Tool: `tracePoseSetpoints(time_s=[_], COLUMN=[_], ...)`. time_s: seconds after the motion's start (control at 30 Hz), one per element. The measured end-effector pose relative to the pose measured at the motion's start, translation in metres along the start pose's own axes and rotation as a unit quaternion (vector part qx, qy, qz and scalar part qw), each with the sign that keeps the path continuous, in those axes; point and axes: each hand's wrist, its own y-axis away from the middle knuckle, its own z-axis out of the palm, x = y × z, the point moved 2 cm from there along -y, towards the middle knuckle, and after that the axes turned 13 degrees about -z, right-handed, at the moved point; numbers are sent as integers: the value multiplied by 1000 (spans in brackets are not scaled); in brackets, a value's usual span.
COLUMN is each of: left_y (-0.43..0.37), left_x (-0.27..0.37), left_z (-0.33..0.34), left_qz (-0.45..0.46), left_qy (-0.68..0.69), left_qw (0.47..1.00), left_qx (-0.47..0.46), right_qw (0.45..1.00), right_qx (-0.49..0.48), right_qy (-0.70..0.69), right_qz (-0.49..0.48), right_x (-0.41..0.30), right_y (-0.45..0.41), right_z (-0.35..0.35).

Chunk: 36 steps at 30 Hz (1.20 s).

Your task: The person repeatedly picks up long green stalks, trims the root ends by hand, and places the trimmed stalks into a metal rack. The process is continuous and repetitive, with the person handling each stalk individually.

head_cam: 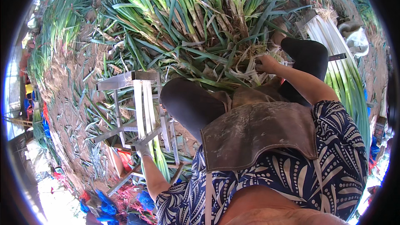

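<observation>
My left hand (pixel 143 152) is low on the left, at the white stalks of a few long green onions (pixel 148 109) lying in a metal frame rack (pixel 117 82). Its fingers are partly hidden, so whether it grips the stalks or a bar is unclear. My right hand (pixel 266 64) is between my knees, fingers curled, above pale peeled leaves and roots (pixel 247 74); what it holds cannot be told. In front of me lies a large pile of untrimmed green onions (pixel 187 9). Cleaned white-stalked green onions (pixel 339 65) rest in another rack at the right.
Cut green leaves (pixel 93 150) litter the brown ground on the left. More green onions (pixel 62 25) stand at the upper left. Blue and red ties (pixel 125 197) lie at the lower left. A brown apron (pixel 259 134) covers my lap. A whitish plastic bag (pixel 357 42) is at the far right.
</observation>
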Motion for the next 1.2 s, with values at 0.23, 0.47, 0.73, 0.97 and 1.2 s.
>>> tracePoseSetpoints(time_s=[0.23, 0.47, 0.73, 0.97, 1.2], left_y=[95, 260, 447, 447, 445], left_x=[132, 256, 168, 148, 149], left_z=[16, 160, 427, 463, 457], left_qz=[119, 572, 290, 157, 105], left_qy=[166, -158, 9, 0, -16], left_qw=[979, 804, 852, 829, 829], left_qx=[11, -38, -435, -537, -549], right_qw=[987, 934, 929, 946, 954], right_qx=[125, 217, 164, 169, 215], right_qy=[-98, -205, -253, -195, -197], right_qz=[17, 194, 216, 198, 73], right_x=[41, 86, 80, 152, 72], right_y=[-39, -110, -168, -181, -237], right_z=[-10, -15, -19, -51, -72])
